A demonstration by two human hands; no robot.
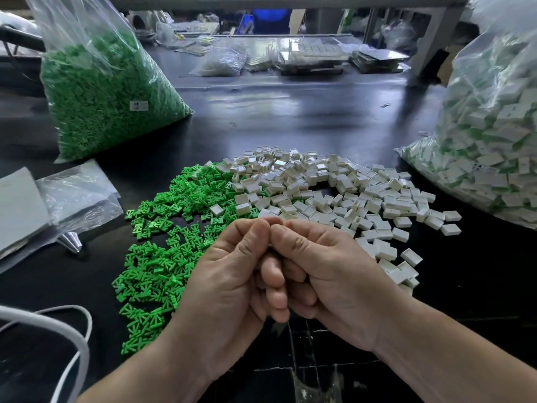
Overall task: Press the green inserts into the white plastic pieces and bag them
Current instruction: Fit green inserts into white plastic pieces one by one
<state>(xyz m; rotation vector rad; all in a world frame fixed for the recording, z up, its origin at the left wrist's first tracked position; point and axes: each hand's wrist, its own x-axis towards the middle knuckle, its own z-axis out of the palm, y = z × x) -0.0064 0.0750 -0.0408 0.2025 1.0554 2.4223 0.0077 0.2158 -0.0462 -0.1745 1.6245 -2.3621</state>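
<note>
Left hand (232,274) curled | right hand (328,274) curled, touching | contents possibly hidden

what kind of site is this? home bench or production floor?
Most likely a small factory hand-assembly bench: a bulk bag of green inserts, a big bag of white pieces, loose piles of both on the black worktable, more packed stock behind.

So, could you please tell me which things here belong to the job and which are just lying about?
Job: loose green plastic inserts; small white plastic pieces; clear bag of green inserts; clear bag of assembled pieces.
Lying about: white cable; flat empty clear bags.
</note>
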